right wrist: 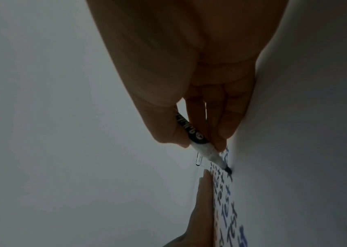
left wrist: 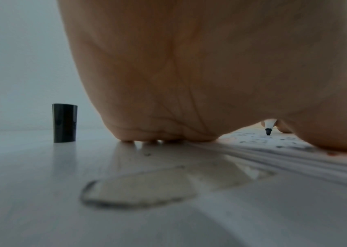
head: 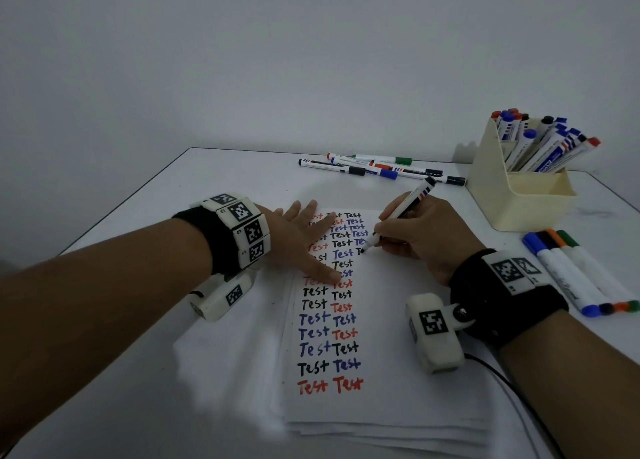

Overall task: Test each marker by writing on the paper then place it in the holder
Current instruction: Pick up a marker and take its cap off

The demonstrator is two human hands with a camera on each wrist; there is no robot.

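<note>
My right hand (head: 412,233) grips an uncapped black marker (head: 401,212) like a pen, its tip (right wrist: 228,170) touching the paper (head: 398,320) beside the third column of "Test" words. My left hand (head: 301,237) lies flat with straight fingers on the sheet's upper left, holding it down. A black cap (left wrist: 64,123) stands upright on the table left of that hand. The cream holder (head: 519,195) at the right rear carries several capped markers.
Several capped markers (head: 377,167) lie at the table's back, behind the paper. Another row of markers (head: 581,271) lies at the right edge, near my right wrist. A black cable (head: 512,389) trails from that wrist. The paper is a stack of sheets.
</note>
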